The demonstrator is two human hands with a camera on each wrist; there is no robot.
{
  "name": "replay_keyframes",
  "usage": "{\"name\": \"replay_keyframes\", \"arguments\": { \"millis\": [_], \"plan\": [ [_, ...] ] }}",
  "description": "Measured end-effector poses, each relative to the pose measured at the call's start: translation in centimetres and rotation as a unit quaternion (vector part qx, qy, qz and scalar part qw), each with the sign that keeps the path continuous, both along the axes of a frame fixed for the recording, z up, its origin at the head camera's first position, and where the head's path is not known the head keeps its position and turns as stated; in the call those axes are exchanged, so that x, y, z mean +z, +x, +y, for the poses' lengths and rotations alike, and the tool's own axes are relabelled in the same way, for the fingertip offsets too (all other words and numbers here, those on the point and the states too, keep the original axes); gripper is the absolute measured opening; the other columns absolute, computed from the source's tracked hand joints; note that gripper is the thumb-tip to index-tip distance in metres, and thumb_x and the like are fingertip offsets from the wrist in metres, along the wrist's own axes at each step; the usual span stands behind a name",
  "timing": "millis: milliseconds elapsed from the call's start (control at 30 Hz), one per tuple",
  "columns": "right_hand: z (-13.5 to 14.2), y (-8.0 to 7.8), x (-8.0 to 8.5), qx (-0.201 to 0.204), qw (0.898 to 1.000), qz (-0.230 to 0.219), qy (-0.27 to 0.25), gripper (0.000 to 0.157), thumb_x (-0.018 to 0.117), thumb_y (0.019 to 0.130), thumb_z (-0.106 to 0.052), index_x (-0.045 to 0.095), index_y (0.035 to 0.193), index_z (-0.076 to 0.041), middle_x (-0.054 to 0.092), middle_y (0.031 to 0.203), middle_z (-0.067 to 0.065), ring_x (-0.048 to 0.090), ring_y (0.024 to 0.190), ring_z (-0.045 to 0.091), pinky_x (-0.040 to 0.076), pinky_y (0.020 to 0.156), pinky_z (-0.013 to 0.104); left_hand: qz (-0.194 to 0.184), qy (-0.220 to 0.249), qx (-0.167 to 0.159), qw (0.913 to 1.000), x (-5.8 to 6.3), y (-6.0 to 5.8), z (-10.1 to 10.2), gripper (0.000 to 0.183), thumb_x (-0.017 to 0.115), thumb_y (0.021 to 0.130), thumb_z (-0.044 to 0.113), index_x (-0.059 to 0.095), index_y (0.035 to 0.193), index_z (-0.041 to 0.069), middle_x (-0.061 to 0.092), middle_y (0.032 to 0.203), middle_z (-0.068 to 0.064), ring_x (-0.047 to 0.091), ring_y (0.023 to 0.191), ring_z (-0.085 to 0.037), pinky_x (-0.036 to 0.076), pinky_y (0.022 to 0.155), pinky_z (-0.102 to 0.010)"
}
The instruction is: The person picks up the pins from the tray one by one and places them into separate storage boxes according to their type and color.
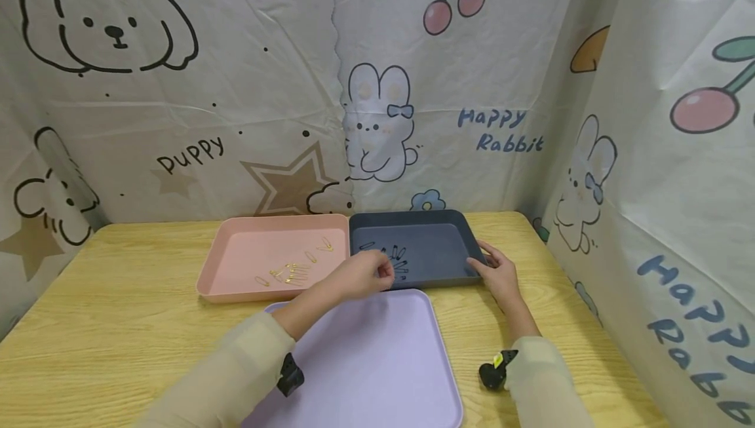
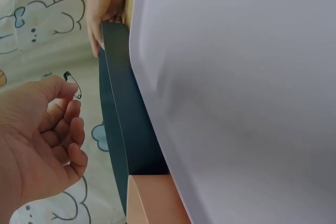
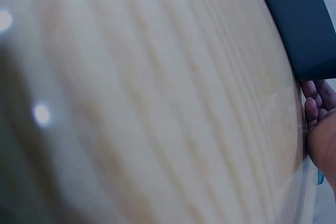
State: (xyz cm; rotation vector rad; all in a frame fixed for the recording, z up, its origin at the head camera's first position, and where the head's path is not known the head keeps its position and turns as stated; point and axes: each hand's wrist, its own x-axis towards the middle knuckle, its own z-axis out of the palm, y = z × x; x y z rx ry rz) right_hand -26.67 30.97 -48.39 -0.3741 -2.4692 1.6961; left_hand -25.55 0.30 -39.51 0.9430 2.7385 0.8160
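My left hand (image 1: 362, 275) is held over the front left part of the dark blue-grey tray (image 1: 439, 244). Between its thumb and forefinger it pinches a black safety pin (image 2: 78, 85), plain in the left wrist view, while the other fingers curl loosely. Several more black safety pins (image 1: 400, 264) lie in the left half of that tray, partly hidden behind the hand. At the tray's right end, my right hand (image 1: 501, 278) grips the wall, thumb over the rim and fingers along the outside.
A pink tray (image 1: 248, 244) with several gold safety pins (image 1: 291, 273) adjoins the dark tray on the left. In front, a lavender tray (image 1: 377, 356) lies under my left forearm on the wooden table (image 1: 118, 323). Printed cloth (image 1: 283, 87) hangs behind and at both sides.
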Motion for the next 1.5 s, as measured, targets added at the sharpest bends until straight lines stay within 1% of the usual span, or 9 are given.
{"name": "replay_keyframes", "arguments": {
  "millis": [233, 433, 633, 867, 1033, 1167, 1300, 1333, 1500],
  "plan": [
    [0.0, 0.0, -0.2, -0.004, 1.000, 0.002, 0.003, 0.057, 0.067, 0.086, -0.030, 0.047, 0.139, -0.020, 0.051, 0.133, 0.014, 0.048, 0.120, 0.022, 0.040, 0.072, 0.010, -0.022, 0.007, 0.009, 0.9997, -0.4, -1.2, 1.1, 0.006, 0.058, 0.087, 0.016, 0.062, 0.083, 0.013, 0.057, 0.082, 0.003, 0.050, 0.071, -0.010, 0.043, 0.066, -0.025],
    [0.0, 0.2, -0.2, -0.004, 1.000, 0.003, 0.003, 0.059, 0.068, 0.085, -0.033, 0.047, 0.138, -0.020, 0.052, 0.132, 0.014, 0.048, 0.119, 0.022, 0.040, 0.072, 0.010, -0.025, 0.013, 0.013, 0.9995, -0.7, -1.9, 2.0, 0.009, 0.056, 0.089, 0.015, 0.063, 0.085, 0.011, 0.059, 0.083, 0.001, 0.051, 0.070, -0.010, 0.043, 0.067, -0.025],
    [0.0, 0.3, 0.0, -0.004, 1.000, -0.001, 0.000, 0.058, 0.067, 0.086, -0.030, 0.046, 0.139, -0.020, 0.050, 0.134, 0.014, 0.047, 0.121, 0.022, 0.039, 0.072, 0.009, -0.025, 0.015, 0.017, 0.9994, -1.0, -2.7, 3.1, 0.010, 0.055, 0.089, 0.015, 0.061, 0.081, 0.011, 0.057, 0.078, 0.002, 0.048, 0.066, -0.010, 0.041, 0.064, -0.024],
    [0.1, 0.0, 0.0, -0.008, 1.000, -0.003, 0.003, 0.057, 0.067, 0.086, -0.030, 0.047, 0.138, -0.021, 0.052, 0.131, 0.013, 0.049, 0.111, 0.014, 0.041, 0.069, 0.013, -0.034, 0.035, 0.027, 0.9985, -1.5, -3.6, 4.4, 0.012, 0.055, 0.090, 0.015, 0.060, 0.079, 0.011, 0.053, 0.072, 0.003, 0.046, 0.063, -0.009, 0.038, 0.062, -0.022],
    [0.1, 0.1, 0.0, -0.005, 1.000, -0.001, -0.001, 0.059, 0.067, 0.085, -0.032, 0.046, 0.139, -0.021, 0.051, 0.133, 0.012, 0.048, 0.116, 0.018, 0.041, 0.071, 0.012, -0.039, 0.054, 0.037, 0.9971, -2.1, -4.0, 5.2, 0.011, 0.056, 0.089, 0.013, 0.060, 0.080, 0.009, 0.053, 0.072, 0.002, 0.046, 0.063, -0.009, 0.038, 0.063, -0.022],
    [0.0, 0.0, 0.0, -0.003, 1.000, 0.004, -0.003, 0.060, 0.067, 0.085, -0.033, 0.045, 0.139, -0.020, 0.050, 0.134, 0.014, 0.047, 0.121, 0.022, 0.040, 0.072, 0.010, -0.057, 0.060, 0.054, 0.9951, -2.6, -4.2, 5.7, 0.011, 0.056, 0.090, 0.014, 0.060, 0.080, 0.009, 0.053, 0.073, 0.002, 0.047, 0.064, -0.009, 0.038, 0.062, -0.022],
    [0.0, 0.0, -0.1, -0.004, 1.000, 0.007, -0.001, 0.059, 0.067, 0.085, -0.033, 0.046, 0.139, -0.020, 0.050, 0.134, 0.014, 0.047, 0.120, 0.021, 0.040, 0.073, 0.012, -0.070, 0.062, 0.068, 0.9933, -3.1, -4.4, 6.3, 0.014, 0.054, 0.091, 0.015, 0.058, 0.078, 0.010, 0.051, 0.071, 0.003, 0.045, 0.062, -0.009, 0.037, 0.061, -0.022],
    [0.0, 0.0, -0.1, -0.008, 1.000, 0.005, 0.000, 0.058, 0.068, 0.085, -0.033, 0.047, 0.138, -0.020, 0.051, 0.132, 0.012, 0.049, 0.117, 0.019, 0.041, 0.073, 0.012, -0.070, 0.062, 0.070, 0.9931, -3.3, -4.4, 6.4, 0.015, 0.054, 0.091, 0.015, 0.058, 0.077, 0.010, 0.050, 0.070, 0.003, 0.044, 0.061, -0.009, 0.036, 0.061, -0.022],
    [-0.1, 0.0, -0.1, -0.007, 1.000, 0.007, -0.001, 0.056, 0.067, 0.086, -0.030, 0.047, 0.138, -0.020, 0.051, 0.133, 0.012, 0.048, 0.119, 0.019, 0.040, 0.073, 0.011, -0.076, 0.068, 0.085, 0.9912, -4.1, -4.6, 6.9, 0.018, 0.053, 0.092, 0.017, 0.056, 0.076, 0.012, 0.048, 0.069, 0.004, 0.043, 0.060, -0.009, 0.035, 0.061, -0.022]
  ]
}}
